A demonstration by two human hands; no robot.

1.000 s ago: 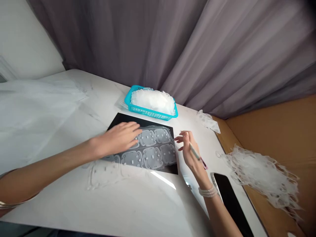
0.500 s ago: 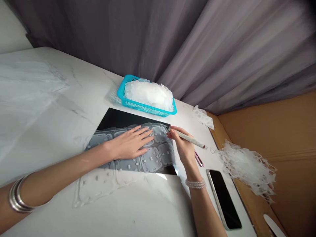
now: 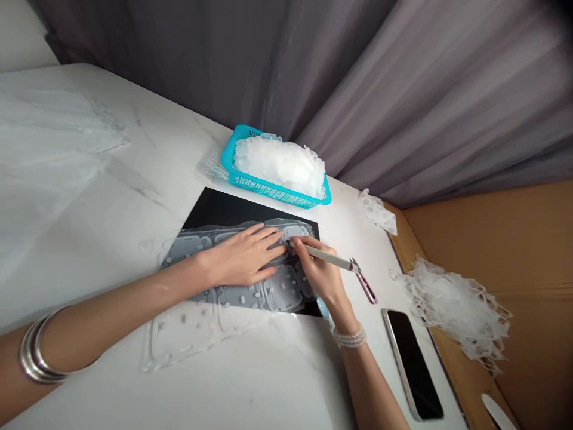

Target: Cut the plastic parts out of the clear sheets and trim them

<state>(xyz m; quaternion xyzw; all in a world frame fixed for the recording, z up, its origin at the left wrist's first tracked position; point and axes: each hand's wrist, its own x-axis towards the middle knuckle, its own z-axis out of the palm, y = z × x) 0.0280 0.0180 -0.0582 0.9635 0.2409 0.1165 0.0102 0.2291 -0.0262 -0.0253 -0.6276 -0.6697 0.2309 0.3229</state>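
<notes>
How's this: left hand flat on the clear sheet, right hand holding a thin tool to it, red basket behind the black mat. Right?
Not quite. The head view shows the basket is turquoise, not red; the rest is as you said.

Pen-like tool (image 3: pixel 326 258) tip-down on flat translucent sheet (image 3: pixel 277 292)

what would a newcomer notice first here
In the middle, the left hand lies flat on a translucent moulded sheet over a black mat, while the right hand holds a slim white pen-shaped tool to it. Behind them sits a turquoise plastic basket heaped with translucent white pieces.
</notes>
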